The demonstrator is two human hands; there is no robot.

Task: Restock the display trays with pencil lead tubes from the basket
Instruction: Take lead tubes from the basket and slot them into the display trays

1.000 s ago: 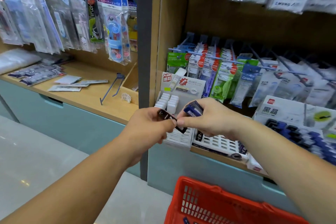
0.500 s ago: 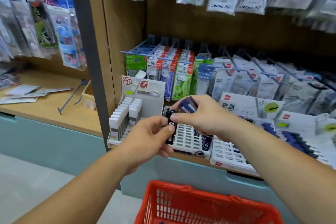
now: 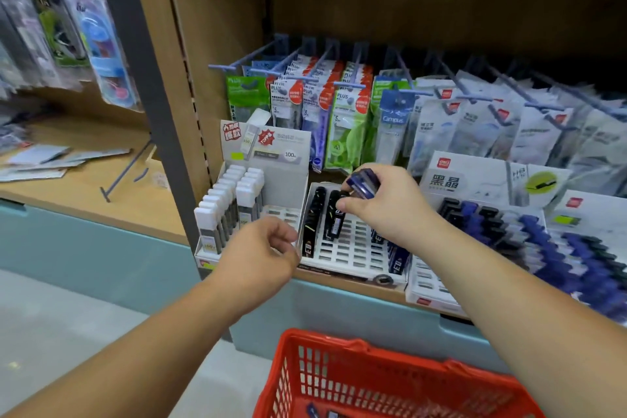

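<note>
Wooden shop shelf (image 3: 152, 210) carries slotted display trays (image 3: 356, 248); right hand (image 3: 390, 207) grips blue lead tubes (image 3: 364, 183), left hand (image 3: 261, 254) released.

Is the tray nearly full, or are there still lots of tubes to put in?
Not nearly. A few black tubes stand at the left of the white tray. The right hand pinches another black tube at the tray and holds blue tubes; the left hand holds nothing. Most slots are bare, and more tubes lie in the red basket.

Green packets (image 3: 346, 104) read PLUS; a blue packet (image 3: 393, 120), Campus.
</note>
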